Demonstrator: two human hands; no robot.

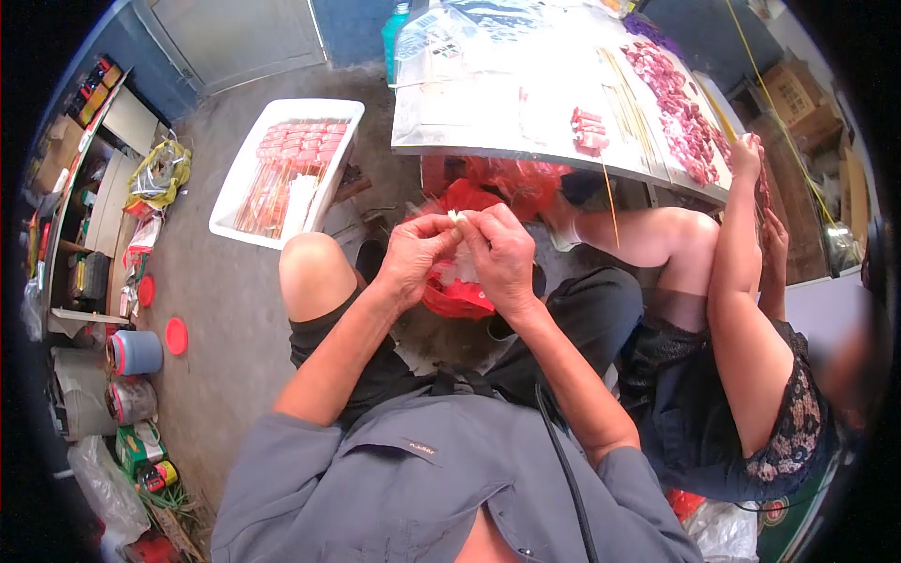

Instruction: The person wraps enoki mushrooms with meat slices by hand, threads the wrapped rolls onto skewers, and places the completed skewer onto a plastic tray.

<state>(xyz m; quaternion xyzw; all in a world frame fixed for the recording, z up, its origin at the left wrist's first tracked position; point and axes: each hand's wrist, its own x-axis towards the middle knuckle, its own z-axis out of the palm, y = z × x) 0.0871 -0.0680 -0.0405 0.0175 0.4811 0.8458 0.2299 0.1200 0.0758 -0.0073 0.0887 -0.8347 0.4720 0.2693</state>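
A small pale scrap (456, 216) sits at the fingertips of both hands, above a crumpled red plastic bag (457, 298) between the wearer's knees. The left hand (418, 255) and right hand (504, 261) meet in front of the body, forearms angled inward, elbows bent. Each thumb and forefinger pinches the scrap; the other fingers curl in. The fingers cover most of the scrap, so its full shape cannot be told; the whitish contents of the bag are also hard to make out.

Far left on the concrete floor, a glossy white plastic tub (353, 111) holds rows of pink meat skewers (298, 150). Far right, on a smooth white table (441, 131), lie thin wooden sticks (627, 103) and moist, lumpy red meat (671, 108). Another person, cut off at right, raises a hand (747, 156).
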